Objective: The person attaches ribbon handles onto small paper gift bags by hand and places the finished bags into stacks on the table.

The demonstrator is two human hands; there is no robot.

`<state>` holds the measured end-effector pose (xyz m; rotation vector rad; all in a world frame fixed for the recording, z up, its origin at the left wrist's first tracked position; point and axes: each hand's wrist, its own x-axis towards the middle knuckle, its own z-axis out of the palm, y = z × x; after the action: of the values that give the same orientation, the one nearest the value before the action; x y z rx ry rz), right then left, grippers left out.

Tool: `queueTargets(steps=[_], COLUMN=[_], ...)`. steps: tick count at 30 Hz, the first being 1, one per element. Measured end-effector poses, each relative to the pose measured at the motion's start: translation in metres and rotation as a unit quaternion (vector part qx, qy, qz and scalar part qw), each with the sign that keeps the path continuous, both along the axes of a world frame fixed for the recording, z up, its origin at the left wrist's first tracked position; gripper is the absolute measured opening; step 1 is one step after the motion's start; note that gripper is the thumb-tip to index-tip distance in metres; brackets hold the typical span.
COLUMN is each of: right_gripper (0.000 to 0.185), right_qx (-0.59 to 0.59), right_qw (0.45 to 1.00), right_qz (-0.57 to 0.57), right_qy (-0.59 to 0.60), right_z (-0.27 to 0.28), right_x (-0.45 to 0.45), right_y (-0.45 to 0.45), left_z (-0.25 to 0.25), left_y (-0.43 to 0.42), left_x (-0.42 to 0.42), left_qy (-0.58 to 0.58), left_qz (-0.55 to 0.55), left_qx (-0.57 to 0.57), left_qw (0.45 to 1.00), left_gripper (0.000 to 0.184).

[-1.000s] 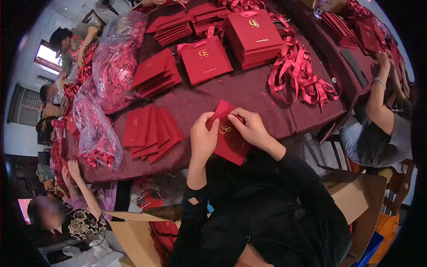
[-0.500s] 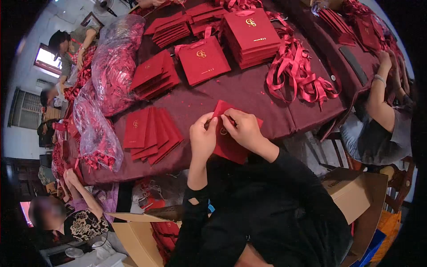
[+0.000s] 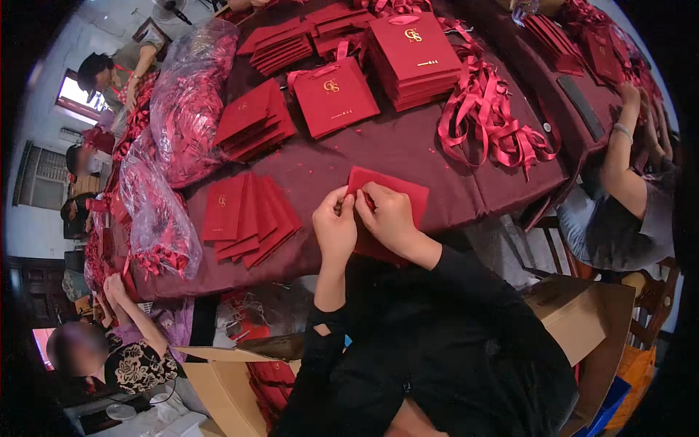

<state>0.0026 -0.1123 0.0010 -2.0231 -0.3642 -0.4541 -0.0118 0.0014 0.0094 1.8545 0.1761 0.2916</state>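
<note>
A red gift bag (image 3: 409, 197) is held up near the table's front edge, in front of my body. My left hand (image 3: 336, 231) is closed on its left side, thumb and fingers pinched together. My right hand (image 3: 390, 218) is closed too, its curled fingers pinching the bag near its upper middle, close to the left fingertips. Whatever lies between the fingertips is too small to make out. Left of my hands, a fan of flat red bags (image 3: 251, 218) with gold print lies on the table.
The dark red tablecloth (image 3: 306, 175) bears bag stacks (image 3: 415, 54), a single bag (image 3: 335, 98), loose red ribbons (image 3: 488, 116) and clear plastic sacks (image 3: 186, 102) of ribbon. Cardboard boxes (image 3: 218, 397) stand below. Other people (image 3: 619, 182) work on both sides.
The bag has turned in my hands, and its gold print no longer shows. My right hand has shifted slightly left, and my fingertips have come closer together.
</note>
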Motion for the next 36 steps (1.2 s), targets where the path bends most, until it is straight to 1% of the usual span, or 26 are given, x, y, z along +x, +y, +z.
queueTargets(steps=[1, 3, 5, 7, 8, 9, 10, 12, 14, 16, 19, 21, 23, 25, 26, 28, 31, 33, 34, 36], right_gripper=[0.016, 0.012, 0.012, 0.012, 0.013, 0.015, 0.015, 0.013, 0.012, 0.011, 0.011, 0.01, 0.01, 0.01, 0.013, 0.016, 0.017, 0.01, 0.01, 0.012], right_qx=[0.0, 0.0, -0.002, -0.004, 0.022, 0.049, 0.049, 0.143, 0.147, 0.15, 0.159, 0.098, 0.087, 0.076, 0.07, 0.064, 0.049, 0.036, 0.037, 0.022], right_qw=[1.0, 1.0, 1.0, 1.0, 1.0, 0.998, 0.998, 0.987, 0.986, 0.985, 0.98, 0.992, 0.994, 0.995, 0.997, 0.997, 0.998, 0.998, 0.998, 0.998], right_qz=[0.0, -0.008, -0.006, -0.005, 0.001, 0.007, 0.007, 0.027, 0.031, 0.035, 0.047, 0.035, 0.03, 0.024, 0.016, 0.007, 0.004, 0.013, 0.013, 0.016], right_qy=[0.0, -0.006, 0.0, 0.007, 0.022, 0.036, 0.036, 0.073, 0.076, 0.079, 0.11, 0.07, 0.061, 0.052, 0.042, 0.03, 0.031, 0.041, 0.042, 0.051], right_z=[-0.002, -0.006, -0.005, -0.007, -0.01, -0.013, -0.015, -0.018, -0.016, -0.017, -0.021, -0.021, -0.017, -0.015, -0.014, -0.014, -0.016, -0.017, -0.017, -0.016], right_x=[0.0, 0.001, 0.001, 0.001, 0.001, 0.001, 0.002, 0.003, 0.003, 0.003, 0.004, 0.003, 0.002, 0.001, 0.001, 0.001, 0.002, 0.003, 0.003, 0.003], right_y=[0.001, 0.002, 0.001, 0.0, 0.0, 0.0, -0.001, -0.001, -0.003, -0.004, -0.003, -0.002, -0.002, -0.001, 0.0, 0.001, 0.001, -0.001, -0.001, 0.0], left_z=[-0.001, -0.003, -0.005, -0.009, -0.014, -0.019, -0.023, -0.027, -0.026, -0.025, -0.026, -0.023, -0.018, -0.014, -0.012, -0.009, -0.005, -0.008, -0.009, -0.005], left_y=[0.0, 0.001, 0.003, 0.005, 0.008, 0.011, 0.014, 0.016, 0.017, 0.016, 0.016, 0.014, 0.012, 0.008, 0.006, 0.005, 0.005, 0.007, 0.007, 0.006], left_x=[0.0, -0.001, 0.0, 0.0, 0.001, 0.002, 0.003, 0.002, 0.002, 0.001, 0.002, 0.001, 0.001, -0.001, -0.002, -0.003, -0.004, -0.004, -0.005, -0.006], left_qy=[-0.005, -0.002, 0.0, 0.019, 0.019, 0.027, 0.035, 0.056, 0.075, 0.074, 0.064, 0.062, 0.058, 0.044, 0.043, 0.017, 0.024, 0.009, -0.005, 0.008], left_qz=[0.009, 0.01, 0.011, 0.008, 0.008, 0.005, 0.002, 0.001, 0.0, 0.012, 0.006, 0.01, 0.014, 0.036, 0.036, 0.036, 0.02, 0.019, 0.019, 0.021], left_qx=[0.015, 0.013, 0.011, -0.029, -0.029, -0.071, -0.113, -0.135, -0.157, -0.13, -0.128, -0.114, -0.099, -0.015, -0.015, 0.049, 0.078, 0.082, 0.086, 0.08], left_qw=[1.0, 1.0, 1.0, 0.999, 0.999, 0.997, 0.993, 0.989, 0.985, 0.989, 0.99, 0.992, 0.993, 0.998, 0.998, 0.998, 0.996, 0.996, 0.996, 0.997], left_gripper=[0.016, 0.016, 0.015, 0.015, 0.015, 0.016, 0.016, 0.017, 0.017, 0.018, 0.018, 0.018, 0.018, 0.02, 0.02, 0.021, 0.02, 0.02, 0.02, 0.02])
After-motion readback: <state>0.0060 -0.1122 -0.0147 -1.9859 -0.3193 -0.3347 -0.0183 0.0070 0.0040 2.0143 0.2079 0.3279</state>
